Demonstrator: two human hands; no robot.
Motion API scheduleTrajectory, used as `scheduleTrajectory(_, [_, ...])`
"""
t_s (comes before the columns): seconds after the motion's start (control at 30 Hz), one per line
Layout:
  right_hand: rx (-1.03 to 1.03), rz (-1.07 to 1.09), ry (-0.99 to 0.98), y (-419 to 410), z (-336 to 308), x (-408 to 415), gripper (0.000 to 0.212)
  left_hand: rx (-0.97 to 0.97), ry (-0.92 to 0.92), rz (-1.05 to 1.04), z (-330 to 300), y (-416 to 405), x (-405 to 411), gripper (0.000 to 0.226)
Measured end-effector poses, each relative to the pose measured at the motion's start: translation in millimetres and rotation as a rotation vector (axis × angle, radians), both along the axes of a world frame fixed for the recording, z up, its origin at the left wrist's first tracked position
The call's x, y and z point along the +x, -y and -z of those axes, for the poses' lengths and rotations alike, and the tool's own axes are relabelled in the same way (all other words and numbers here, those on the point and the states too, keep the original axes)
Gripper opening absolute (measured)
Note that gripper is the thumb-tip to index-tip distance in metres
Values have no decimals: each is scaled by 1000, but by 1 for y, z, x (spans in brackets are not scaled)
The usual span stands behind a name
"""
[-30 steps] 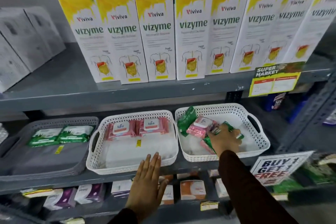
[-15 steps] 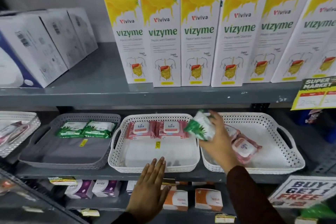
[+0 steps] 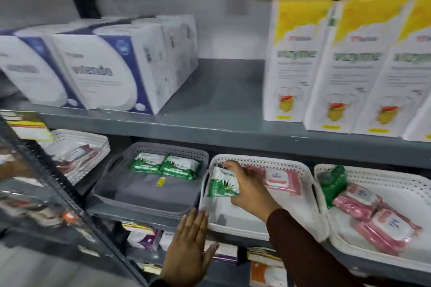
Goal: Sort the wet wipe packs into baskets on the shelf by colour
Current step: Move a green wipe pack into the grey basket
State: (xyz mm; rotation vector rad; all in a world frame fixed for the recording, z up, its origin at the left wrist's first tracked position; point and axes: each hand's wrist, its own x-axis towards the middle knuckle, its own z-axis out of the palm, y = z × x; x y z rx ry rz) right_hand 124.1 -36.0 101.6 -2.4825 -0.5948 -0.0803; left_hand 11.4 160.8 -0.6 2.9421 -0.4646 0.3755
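My right hand (image 3: 250,185) grips a green and white wet wipe pack (image 3: 222,183) above the left edge of the middle white basket (image 3: 310,193), which holds pink packs (image 3: 281,178). To its left a grey basket (image 3: 149,200) holds two green packs (image 3: 164,165) at the back. The white basket on the right (image 3: 410,196) holds several pink packs (image 3: 373,216) and one green pack (image 3: 332,180). My left hand (image 3: 190,249) is flat, fingers apart, against the shelf edge below the baskets.
Yellow and white boxes (image 3: 338,65) and blue and white boxes (image 3: 102,67) stand on the shelf above. Another white basket (image 3: 79,154) sits at far left. A dark metal upright (image 3: 58,193) crosses the left foreground. Small boxes (image 3: 144,237) fill the shelf below.
My right hand has carried the green pack leftward from the right white basket, over the middle basket toward the grey one. The view has swung left. My left hand stays at the shelf edge.
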Motion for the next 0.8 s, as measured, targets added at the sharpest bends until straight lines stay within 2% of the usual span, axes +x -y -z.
scheduleTrajectory(0.13, [-20,-90,10,-82,-7,25,86,48,-29,-123,-6,-65,6,78])
scheduleTrajectory(0.23, [-60,-136,-16,-139,-4,43,83,60,-55,-136,-7,-101,11,71])
scheduleTrajectory(0.3, [-105,-196,-18,-166,8,54,74,33,-68,-139,-7,-116,12,68])
scheduleTrajectory(0.43, [-451,-230,-52,-193,44,70,55,20,-66,-97,-4,-131,12,67])
scheduleTrajectory(0.53, [-524,-192,-62,-198,47,71,52,-20,-78,-113,-7,-127,16,72])
scheduleTrajectory(0.63, [-334,-134,-15,-176,38,61,54,-39,-33,-28,-12,-103,23,71])
scheduleTrajectory(0.7, [-112,-25,71,-141,33,50,49,-81,-3,59,-17,-75,30,71])
scheduleTrajectory(0.8, [75,222,213,-67,23,34,38,-133,8,183,-23,-21,41,72])
